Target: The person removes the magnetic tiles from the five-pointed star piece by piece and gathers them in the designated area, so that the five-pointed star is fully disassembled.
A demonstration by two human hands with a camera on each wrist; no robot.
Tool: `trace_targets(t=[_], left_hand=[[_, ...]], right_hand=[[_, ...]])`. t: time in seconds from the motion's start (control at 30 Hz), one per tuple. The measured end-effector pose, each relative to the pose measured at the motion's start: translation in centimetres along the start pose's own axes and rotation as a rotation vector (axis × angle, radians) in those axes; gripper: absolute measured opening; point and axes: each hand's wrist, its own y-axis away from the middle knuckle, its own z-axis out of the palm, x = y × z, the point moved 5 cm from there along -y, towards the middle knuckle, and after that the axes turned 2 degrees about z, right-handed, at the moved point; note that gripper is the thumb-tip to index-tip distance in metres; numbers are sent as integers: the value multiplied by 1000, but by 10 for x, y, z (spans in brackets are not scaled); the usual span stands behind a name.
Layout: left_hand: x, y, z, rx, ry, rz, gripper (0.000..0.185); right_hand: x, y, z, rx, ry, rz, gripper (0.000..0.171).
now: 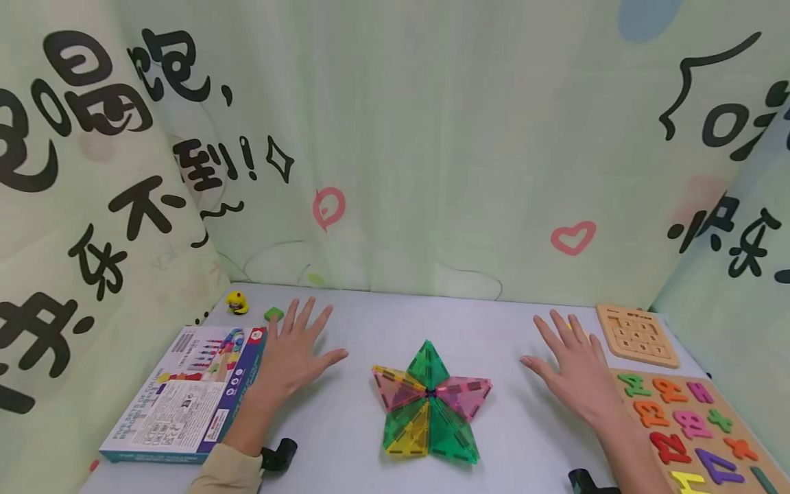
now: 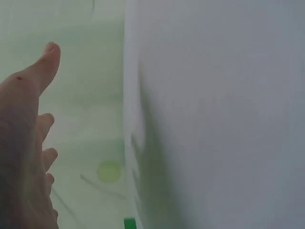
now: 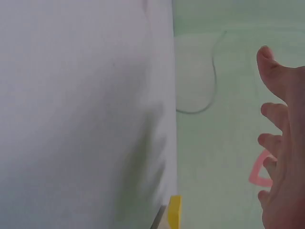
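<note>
A star of translucent magnetic tiles (image 1: pixel 428 403), green, pink and yellow triangles, lies flat in the middle of the grey table (image 1: pixel 370 322). My left hand (image 1: pixel 296 350) rests flat on the table to the star's left, fingers spread, holding nothing. My right hand (image 1: pixel 570 367) lies flat to the star's right, fingers also spread and empty. The left wrist view shows my left hand (image 2: pixel 28 143) with straight fingers over the table; the right wrist view shows my right hand (image 3: pixel 281 143) the same way.
A printed toy box (image 1: pixel 188 391) lies at the left edge. Behind it sit a yellow toy (image 1: pixel 236 302) and a small green tile (image 1: pixel 274 314). At the right lie a wooden grid board (image 1: pixel 636 334) and a letter puzzle board (image 1: pixel 697 425). Curtains wall the table.
</note>
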Motion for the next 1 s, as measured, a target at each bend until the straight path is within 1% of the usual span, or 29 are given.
trace_targets(t=[0.17,0.33,0.47,0.57,0.63,0.73,0.83,0.9,1.0], left_hand=[[32,-6,8,-32,46,51,87],[66,-7,15,-90,66,120,86],[94,-8,21,-151,94,189,86],[114,-8,25,-203,109,232,87],[125,-8,28,-239,114,253,86],[138,-8,32,-278,114,282,83],[147,-7,36,-300,109,303,77],[149,-7,38,-312,107,305,74],[150,-8,38,-315,105,300,71]], right_hand=[[-20,-5,13,-72,-31,-8,80],[-42,-9,26,-124,-79,-24,71],[-59,-13,37,-218,-182,-11,61],[-71,-15,45,-310,-294,-9,51],[-78,-16,50,-368,-366,-22,42],[-82,-16,58,-428,-456,-20,28],[-81,-16,63,-446,-520,1,20],[-77,-16,65,-457,-578,23,20],[-72,-16,66,-498,-703,66,25]])
